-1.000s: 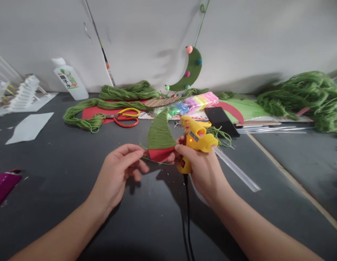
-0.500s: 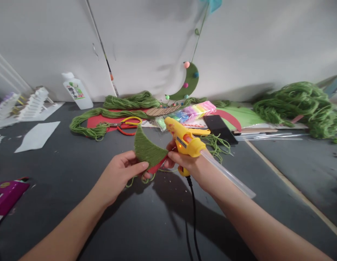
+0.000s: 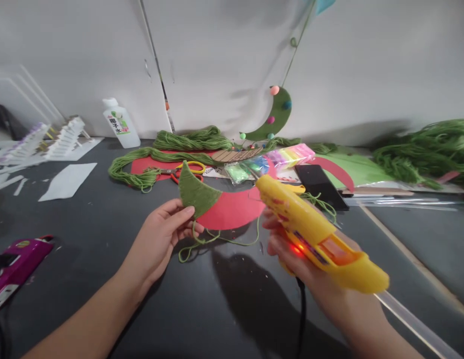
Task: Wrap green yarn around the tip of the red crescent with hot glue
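Observation:
My left hand (image 3: 160, 239) pinches a red paper crescent (image 3: 232, 209) by its end that is wrapped in green yarn (image 3: 194, 192), holding it above the dark table (image 3: 105, 279). A loose yarn tail (image 3: 202, 242) hangs from it. My right hand (image 3: 310, 269) grips a yellow hot glue gun (image 3: 314, 232). Its nozzle points at the bare red part of the crescent, and a clear glue stick (image 3: 415, 321) juts out behind. Its black cord (image 3: 301, 319) drops toward me.
Behind lie green yarn skeins (image 3: 187, 142), scissors (image 3: 187, 172), a packet of coloured pompoms (image 3: 269, 159), a black phone (image 3: 320, 179), red and green paper, a white glue bottle (image 3: 119, 129) and a hanging green moon (image 3: 275, 117). A purple glue gun (image 3: 17, 259) lies left. More yarn (image 3: 426, 154) piles right.
The crescent has turned flat toward me, showing its bare red part. My right hand has let go of it and drawn the glue gun back and to the right. The view has shifted.

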Demonstrator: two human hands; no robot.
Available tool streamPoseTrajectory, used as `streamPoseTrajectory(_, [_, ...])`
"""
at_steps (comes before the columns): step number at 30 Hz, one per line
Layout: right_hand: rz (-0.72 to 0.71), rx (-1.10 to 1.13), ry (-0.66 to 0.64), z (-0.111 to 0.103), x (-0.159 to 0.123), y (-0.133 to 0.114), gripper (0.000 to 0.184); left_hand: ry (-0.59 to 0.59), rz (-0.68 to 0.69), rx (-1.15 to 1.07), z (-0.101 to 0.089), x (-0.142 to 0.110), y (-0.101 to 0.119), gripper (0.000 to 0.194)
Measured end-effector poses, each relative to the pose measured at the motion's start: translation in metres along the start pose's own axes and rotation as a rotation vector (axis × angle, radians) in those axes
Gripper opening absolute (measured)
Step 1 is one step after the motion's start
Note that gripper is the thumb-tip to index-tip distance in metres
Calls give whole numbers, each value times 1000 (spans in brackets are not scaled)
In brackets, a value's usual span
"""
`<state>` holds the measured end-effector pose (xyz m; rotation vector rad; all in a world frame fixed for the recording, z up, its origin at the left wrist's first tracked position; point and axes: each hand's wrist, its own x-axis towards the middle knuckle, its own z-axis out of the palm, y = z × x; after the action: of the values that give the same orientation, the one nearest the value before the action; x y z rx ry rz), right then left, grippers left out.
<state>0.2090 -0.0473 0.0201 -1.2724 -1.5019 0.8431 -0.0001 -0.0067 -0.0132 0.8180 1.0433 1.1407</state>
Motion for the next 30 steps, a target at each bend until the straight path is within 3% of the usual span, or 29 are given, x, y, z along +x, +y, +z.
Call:
streamPoseTrajectory(6, [-131,-204,-241,11,-2,3,6,63,48,-16,1,1,2,10])
streamPoseTrajectory(9, [-170,-269,-294,20,-2,5,4,70,54,-35,2,0,2,7])
streamPoseTrajectory(17, [-147,-365,-230,28,-8,0,17,105,85,-5,3,-5,-1,8])
streamPoseTrajectory(23, [-262,-434,-204,31,-8,8,19,101,58,10,6,-8,-2,8])
streamPoseTrajectory(30, [-178,-406,-171,33,-8,4,19,96,89,18,8,-10,-4,7])
